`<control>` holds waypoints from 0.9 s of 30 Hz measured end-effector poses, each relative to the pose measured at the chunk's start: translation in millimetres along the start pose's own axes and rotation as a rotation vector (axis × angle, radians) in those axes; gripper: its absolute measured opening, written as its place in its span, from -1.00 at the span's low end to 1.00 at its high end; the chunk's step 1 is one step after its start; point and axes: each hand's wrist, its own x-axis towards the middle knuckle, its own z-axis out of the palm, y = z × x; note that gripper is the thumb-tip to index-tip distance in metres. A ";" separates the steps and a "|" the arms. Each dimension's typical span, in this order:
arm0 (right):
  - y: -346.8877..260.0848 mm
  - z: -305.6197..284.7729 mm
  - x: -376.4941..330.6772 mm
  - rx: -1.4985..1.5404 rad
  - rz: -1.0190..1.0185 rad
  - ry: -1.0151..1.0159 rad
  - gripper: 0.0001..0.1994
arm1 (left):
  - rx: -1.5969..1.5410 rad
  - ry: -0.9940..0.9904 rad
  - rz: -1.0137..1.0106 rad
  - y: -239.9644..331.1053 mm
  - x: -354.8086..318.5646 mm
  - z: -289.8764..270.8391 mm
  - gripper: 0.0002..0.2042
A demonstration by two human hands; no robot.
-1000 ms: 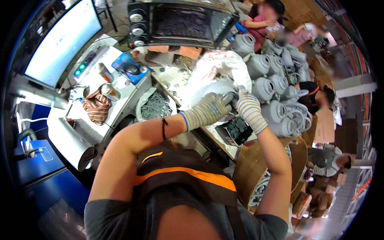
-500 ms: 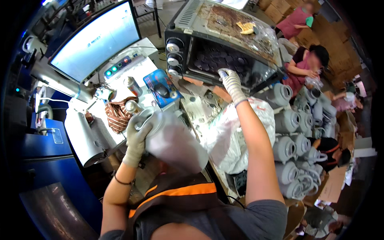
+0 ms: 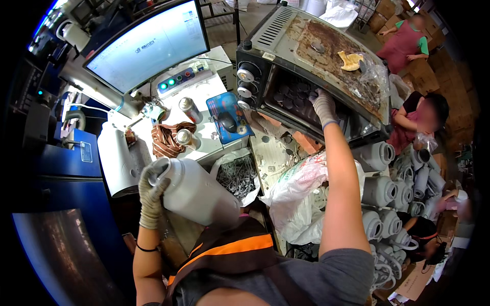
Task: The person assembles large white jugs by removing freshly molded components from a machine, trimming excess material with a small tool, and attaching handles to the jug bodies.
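Here the left hand (image 3: 151, 189), in a grey knit glove, has its fingers closed round the open mouth of a white plastic kettle body (image 3: 196, 193). The body is smooth, rounded and matt, lying tilted w/ its mouth toward the upper left, held in the air just in front of the person's chest, above the table (image 3: 214, 133) edge. The right hand (image 3: 323, 105), also gloved, is stretched up into the open front of a black oven (image 3: 311, 76), fingers bent over small dark round pieces inside; cannot tell if they grip one. Approx. between both arms lies a white plastic bag (image 3: 301, 196). Grey kettle bodies (image 3: 380, 191) are stacked at right.
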 end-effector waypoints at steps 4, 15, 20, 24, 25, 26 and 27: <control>-34.3 -29.4 -131.0 1.130 0.074 -0.342 -0.77 | -0.108 -0.048 -0.020 36.4 44.2 -28.8 -0.54; -91.3 -18.7 -441.6 1.284 0.291 -1.033 -0.70 | -0.473 -0.243 -0.547 -97.5 147.6 -28.5 -0.51; -99.5 -12.9 -471.5 1.117 0.301 -0.949 -0.74 | -0.407 -0.243 -0.607 -94.6 124.7 -18.2 -0.48; -100.0 -7.6 -484.1 0.946 0.245 -0.872 -0.74 | -0.385 -0.269 -0.565 -73.0 108.9 -15.7 -0.47; -99.3 -6.7 -485.3 0.927 0.247 -0.877 -0.73 | -0.427 -0.300 -0.576 -75.3 109.6 -17.4 -0.47; -99.4 -6.2 -486.7 0.907 0.248 -0.882 -0.73 | -0.470 -0.331 -0.587 -81.1 112.5 -18.5 -0.47; -101.7 -6.1 -488.8 0.904 0.290 -0.888 -0.73 | -0.513 -0.362 -0.598 -86.3 115.1 -19.3 -0.47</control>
